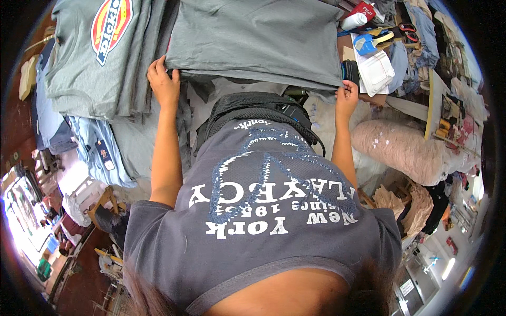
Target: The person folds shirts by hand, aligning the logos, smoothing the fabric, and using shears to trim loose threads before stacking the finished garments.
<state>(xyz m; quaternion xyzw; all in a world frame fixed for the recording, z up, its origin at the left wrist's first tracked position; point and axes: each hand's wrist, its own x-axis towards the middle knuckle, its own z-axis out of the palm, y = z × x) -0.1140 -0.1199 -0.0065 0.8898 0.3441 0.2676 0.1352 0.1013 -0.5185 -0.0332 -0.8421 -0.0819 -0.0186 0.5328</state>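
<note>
A smooth grey garment (258, 37) lies flat on the table in front of me, its near edge running from one hand to the other; its exact kind does not show. At its near left corner my left hand (164, 84) is closed on the cloth with bent fingers. My right hand (346, 97) pinches the near right corner between thumb and fingers. Beside my left hand lies a stack of folded grey T-shirts (79, 79), the top one bearing a red, yellow and blue print.
Right of the garment are a white foam box (376, 72), a blue-and-white item (367, 44), red-handled scissors (408, 32) and a white bottle (354, 21). A large pinkish wrapped bundle (400, 150) sits at my right. Light blue garments (97, 147) hang at the left. A black waist bag (253, 110) is at my waist.
</note>
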